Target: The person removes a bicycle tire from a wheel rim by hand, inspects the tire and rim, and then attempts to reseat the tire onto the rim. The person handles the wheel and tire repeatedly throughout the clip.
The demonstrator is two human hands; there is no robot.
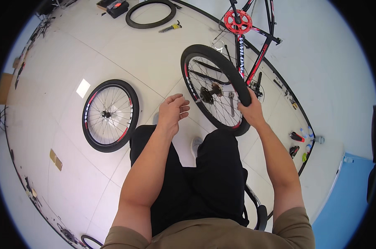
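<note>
A spoked bicycle wheel (pixel 208 89) with a black tyre and a rear sprocket stands upright on the floor in front of my knees. My right hand (pixel 249 108) grips its tyre at the right side of the rim. My left hand (pixel 173 111) hovers to the left of that wheel with fingers loosely curled, holding nothing. Behind the wheel stands a red and black bicycle frame (pixel 258 58) with a red chainring (pixel 238 21).
A second spoked wheel (pixel 110 115) lies flat on the white tiled floor at the left. A loose black tyre (pixel 150 13), a small pump (pixel 170 28) and a black case (pixel 115 7) lie farther back. Several small tools and bottles (pixel 302 141) sit at the right. A wrench (pixel 231 103) lies behind the held wheel.
</note>
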